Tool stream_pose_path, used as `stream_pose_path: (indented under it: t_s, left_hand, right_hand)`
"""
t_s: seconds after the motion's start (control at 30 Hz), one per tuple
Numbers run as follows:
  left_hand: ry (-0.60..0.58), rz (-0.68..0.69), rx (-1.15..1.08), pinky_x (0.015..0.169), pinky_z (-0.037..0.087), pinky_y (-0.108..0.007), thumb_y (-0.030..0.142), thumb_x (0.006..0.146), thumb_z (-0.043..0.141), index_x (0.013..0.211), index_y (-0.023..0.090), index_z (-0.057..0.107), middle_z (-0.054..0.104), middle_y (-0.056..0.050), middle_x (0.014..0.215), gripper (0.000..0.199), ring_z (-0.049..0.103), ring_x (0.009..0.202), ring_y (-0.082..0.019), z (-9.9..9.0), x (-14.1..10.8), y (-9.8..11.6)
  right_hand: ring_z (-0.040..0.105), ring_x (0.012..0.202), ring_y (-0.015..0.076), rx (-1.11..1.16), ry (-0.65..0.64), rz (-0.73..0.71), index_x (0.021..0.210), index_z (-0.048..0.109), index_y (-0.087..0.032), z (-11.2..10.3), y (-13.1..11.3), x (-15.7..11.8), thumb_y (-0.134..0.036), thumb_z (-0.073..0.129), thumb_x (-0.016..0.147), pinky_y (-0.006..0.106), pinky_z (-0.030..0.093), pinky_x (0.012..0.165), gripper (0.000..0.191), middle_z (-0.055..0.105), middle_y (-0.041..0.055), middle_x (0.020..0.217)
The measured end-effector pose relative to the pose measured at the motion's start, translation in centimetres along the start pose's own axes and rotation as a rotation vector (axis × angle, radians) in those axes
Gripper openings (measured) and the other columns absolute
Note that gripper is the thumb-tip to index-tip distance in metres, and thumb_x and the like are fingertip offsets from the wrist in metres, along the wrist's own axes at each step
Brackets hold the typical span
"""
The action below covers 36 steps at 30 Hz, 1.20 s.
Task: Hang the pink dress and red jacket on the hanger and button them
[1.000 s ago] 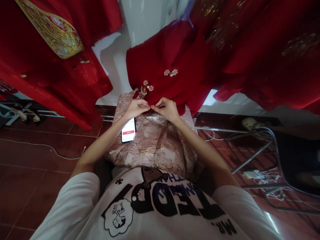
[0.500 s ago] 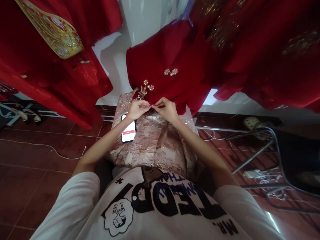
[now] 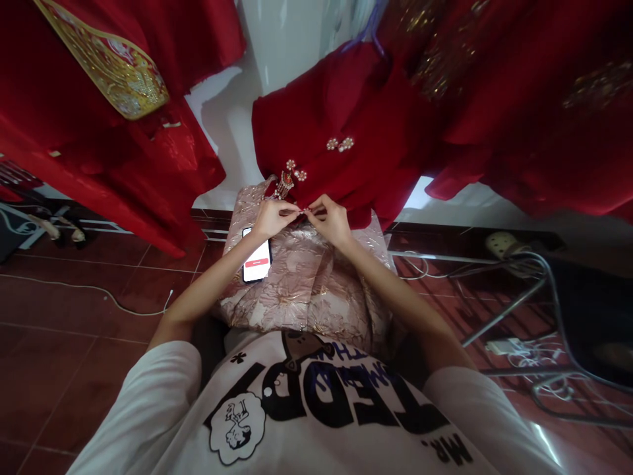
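Observation:
A dark red velvet garment (image 3: 376,178) hangs before me from a purple hanger (image 3: 372,41), its lower part reaching the quilted pink cushion (image 3: 297,290) on my lap. My left hand (image 3: 275,218) pinches thumb to fingertips at the garment's lower edge. Meeting it tip to tip, my right hand (image 3: 330,218) pinches too. Small pale beads show between the fingertips; their exact form is too small to tell. Just above my left hand sits a beaded tassel ornament (image 3: 284,183). A pearl flower clasp (image 3: 339,144) lies higher on the red cloth.
A phone (image 3: 256,257) with a lit screen lies on the cushion beside my left forearm. Red garments with gold embroidery (image 3: 126,76) hang on both sides. On the right stand a metal-framed chair (image 3: 548,277) and tangled white cables (image 3: 531,353); a pale clog (image 3: 502,244) is behind.
The whole view has shifted slightly. Both hands stay pinched together at the garment's edge, with only a slight movement of the fingers.

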<state>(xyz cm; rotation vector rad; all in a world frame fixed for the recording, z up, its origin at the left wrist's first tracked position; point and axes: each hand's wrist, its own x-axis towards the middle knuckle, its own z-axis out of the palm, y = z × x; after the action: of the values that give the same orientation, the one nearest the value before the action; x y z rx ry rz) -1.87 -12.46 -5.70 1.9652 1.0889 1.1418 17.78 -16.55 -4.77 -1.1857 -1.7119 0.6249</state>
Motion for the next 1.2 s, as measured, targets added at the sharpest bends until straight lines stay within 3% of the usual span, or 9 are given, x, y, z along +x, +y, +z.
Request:
stream_pose_path:
  t_s: [0.1, 0.3, 0.47, 0.6, 0.73, 0.8, 0.93, 1.2]
  left_hand:
    - [-0.057, -0.087, -0.191, 0.085, 0.063, -0.034, 0.011, 0.077, 0.082, 0.084, 0.014, 0.08, 0.081, -0.007, 0.089, 0.008, 0.077, 0.082, -0.021, 0.1, 0.2, -0.5]
    - [-0.139, -0.172, -0.316, 0.083, 0.06, -0.029, 0.0, 0.066, 0.081, 0.085, 0.015, 0.063, 0.072, -0.002, 0.085, 0.03, 0.073, 0.08, -0.015, 0.9, 0.1, -1.0]
    - [0.016, -0.224, -0.245, 0.066, 0.053, -0.021, -0.01, 0.065, 0.067, 0.095, 0.018, 0.055, 0.063, 0.003, 0.088, 0.043, 0.063, 0.069, -0.01, 0.3, 0.5, -1.0]
    - [0.108, -0.123, -0.142, 0.071, 0.053, -0.023, -0.01, 0.069, 0.064, 0.091, 0.016, 0.061, 0.065, 0.0, 0.092, 0.035, 0.062, 0.073, -0.011, -1.4, 0.9, -0.3]
    - [-0.044, -0.055, -0.076, 0.072, 0.052, -0.023, -0.004, 0.074, 0.065, 0.076, 0.014, 0.067, 0.069, -0.002, 0.08, 0.019, 0.065, 0.074, -0.013, -1.6, 0.7, 0.7]
    - [-0.08, -0.093, -0.116, 0.071, 0.053, -0.023, -0.002, 0.073, 0.069, 0.075, 0.014, 0.067, 0.071, -0.002, 0.078, 0.016, 0.067, 0.073, -0.013, -0.9, 0.5, 1.0]
    - [-0.015, -0.208, -0.241, 0.068, 0.055, -0.02, 0.002, 0.07, 0.078, 0.077, 0.015, 0.06, 0.072, 0.0, 0.076, 0.023, 0.071, 0.072, -0.013, 0.8, 0.1, 1.2]
    - [0.132, -0.522, -0.506, 0.068, 0.061, -0.022, 0.002, 0.079, 0.069, 0.089, 0.016, 0.059, 0.072, 0.002, 0.077, 0.019, 0.074, 0.069, -0.012, 2.9, -0.1, 1.1]
  right_hand:
    - [0.07, 0.083, 0.016, -0.021, 0.044, 0.016, 0.094, 0.054, -0.022, 0.4, 0.1, 0.1, -0.029, 0.066, 0.089, 0.028, 0.063, 0.073, 0.015, 0.07, 0.0039, 0.09]
    - [0.07, 0.073, 0.0173, -0.159, 0.048, 0.097, 0.105, 0.053, -0.021, 0.3, 0.1, 0.2, -0.032, 0.069, 0.087, 0.029, 0.058, 0.068, 0.027, 0.072, 0.0033, 0.088]
    - [0.073, 0.075, 0.019, -0.244, -0.042, 0.116, 0.109, 0.058, -0.02, -1.4, -1.0, 0.5, -0.03, 0.07, 0.088, 0.031, 0.056, 0.071, 0.026, 0.076, 0.0052, 0.096]
    - [0.073, 0.076, 0.0179, -0.253, -0.027, 0.102, 0.096, 0.066, -0.019, -3.5, -2.2, 1.3, -0.023, 0.067, 0.089, 0.03, 0.056, 0.074, 0.008, 0.077, 0.0037, 0.089]
    - [0.074, 0.076, 0.018, -0.224, -0.029, 0.085, 0.092, 0.074, -0.017, -4.7, -3.0, 1.6, -0.024, 0.067, 0.091, 0.029, 0.056, 0.071, 0.01, 0.078, 0.0048, 0.085]
    - [0.075, 0.079, 0.0184, -0.207, -0.117, 0.078, 0.09, 0.077, -0.016, -4.8, -3.2, 1.4, -0.024, 0.068, 0.09, 0.029, 0.058, 0.074, 0.012, 0.08, 0.0057, 0.087]
    - [0.078, 0.09, 0.0194, -0.153, -0.329, 0.005, 0.094, 0.081, -0.017, -4.1, -3.2, 1.1, -0.022, 0.066, 0.09, 0.031, 0.062, 0.087, 0.016, 0.082, 0.0058, 0.101]
    - [0.078, 0.098, 0.0199, -0.063, -0.366, 0.003, 0.098, 0.081, -0.019, -3.6, -2.5, 1.0, -0.011, 0.063, 0.087, 0.036, 0.062, 0.097, 0.022, 0.081, 0.0045, 0.106]
